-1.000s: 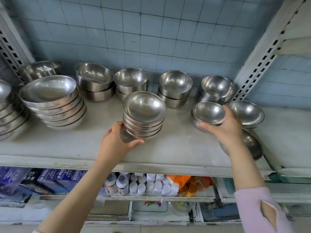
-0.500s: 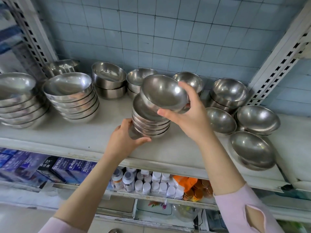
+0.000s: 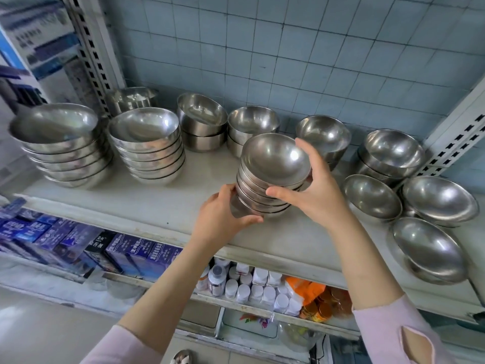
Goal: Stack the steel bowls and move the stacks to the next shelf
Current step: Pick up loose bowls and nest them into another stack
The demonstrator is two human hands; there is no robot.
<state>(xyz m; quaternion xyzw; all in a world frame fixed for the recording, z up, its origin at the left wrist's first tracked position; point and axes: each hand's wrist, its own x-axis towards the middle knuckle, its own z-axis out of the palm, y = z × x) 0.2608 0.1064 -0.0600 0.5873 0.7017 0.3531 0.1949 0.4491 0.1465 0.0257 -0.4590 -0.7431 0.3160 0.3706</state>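
Stack of steel bowls (image 3: 258, 199) sits on shelf (image 3: 157, 203) near front edge; left hand (image 3: 219, 219) grips its base from the left; right hand (image 3: 317, 198) curls round top bowl (image 3: 275, 158) at rim, thumb in front; left fingertips hidden behind stack; right palm covers stack's right side.

We log the bowls (image 3: 275, 158) as bare silver-grey steel, mirror-bright, with no pattern. Wall tiles (image 3: 288, 61): pale blue, square grid with darker joints. Shelf (image 3: 183, 200): dull off-white. Upright (image 3: 89, 43): white, with a row of black slots. Boxes (image 3: 136, 253) below: deep blue and purple, white lettering. Bottles (image 3: 259, 282): white caps. Bag (image 3: 301, 286) beside them: orange. Sleeve (image 3: 388, 334): plain pale pink.
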